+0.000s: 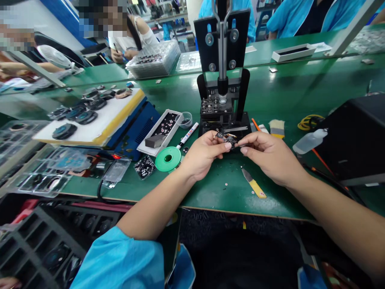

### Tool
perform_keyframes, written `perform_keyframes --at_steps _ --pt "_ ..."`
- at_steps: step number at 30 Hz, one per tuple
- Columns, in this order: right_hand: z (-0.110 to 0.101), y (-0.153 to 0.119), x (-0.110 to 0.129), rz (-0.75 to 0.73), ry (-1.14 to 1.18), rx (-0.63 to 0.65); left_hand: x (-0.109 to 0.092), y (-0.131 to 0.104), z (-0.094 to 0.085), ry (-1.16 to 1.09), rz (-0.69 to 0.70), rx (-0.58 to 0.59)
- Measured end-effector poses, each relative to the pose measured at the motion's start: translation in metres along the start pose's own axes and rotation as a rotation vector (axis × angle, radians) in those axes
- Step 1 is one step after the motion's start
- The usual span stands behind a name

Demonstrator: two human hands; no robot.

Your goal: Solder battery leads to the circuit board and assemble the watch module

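My left hand (207,154) pinches a small black electronic assembly (229,139), with brassy bits showing on it, just in front of the press. From the other side my right hand (267,154) closes thumb and forefinger on a thin dark piece (247,145) at the assembly's edge. Whether that piece belongs to the assembly I cannot tell. Behind both hands stands the black hand press (222,88) with its upright steel rod. On the green table (207,190) below my right hand lies a yellow-handled knife (254,184).
Left of my hands lie a green spool (168,159), a paint marker (189,134), a white box (164,130) and a tray of small parts (144,167). Watch-like cases rest on a white-topped blue machine (120,128). Rightward are a brush (277,127), a bottle (309,141) and a black box (357,136).
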State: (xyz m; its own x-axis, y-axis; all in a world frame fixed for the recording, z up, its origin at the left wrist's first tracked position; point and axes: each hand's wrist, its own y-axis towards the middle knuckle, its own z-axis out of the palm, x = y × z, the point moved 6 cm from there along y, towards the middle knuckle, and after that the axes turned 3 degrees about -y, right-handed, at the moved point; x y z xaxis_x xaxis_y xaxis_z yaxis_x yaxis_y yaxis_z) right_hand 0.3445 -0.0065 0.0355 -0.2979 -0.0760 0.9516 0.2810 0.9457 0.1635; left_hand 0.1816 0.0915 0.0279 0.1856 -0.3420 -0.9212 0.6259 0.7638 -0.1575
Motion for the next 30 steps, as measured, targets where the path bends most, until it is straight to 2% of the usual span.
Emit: perform_keyframes --at_steps 7,30 --pt "0.0032 -0.0015 -0.0001 -0.013 0.016 0.034 0.0035 -0.0006 -0.0021 -0.025 -0.047 0.000" --pt "0.0053 -0.0025 0.0034 -0.002 0.032 0.045 0.0005 -0.0003 -0.0013 -0.025 -0.012 -0.006"
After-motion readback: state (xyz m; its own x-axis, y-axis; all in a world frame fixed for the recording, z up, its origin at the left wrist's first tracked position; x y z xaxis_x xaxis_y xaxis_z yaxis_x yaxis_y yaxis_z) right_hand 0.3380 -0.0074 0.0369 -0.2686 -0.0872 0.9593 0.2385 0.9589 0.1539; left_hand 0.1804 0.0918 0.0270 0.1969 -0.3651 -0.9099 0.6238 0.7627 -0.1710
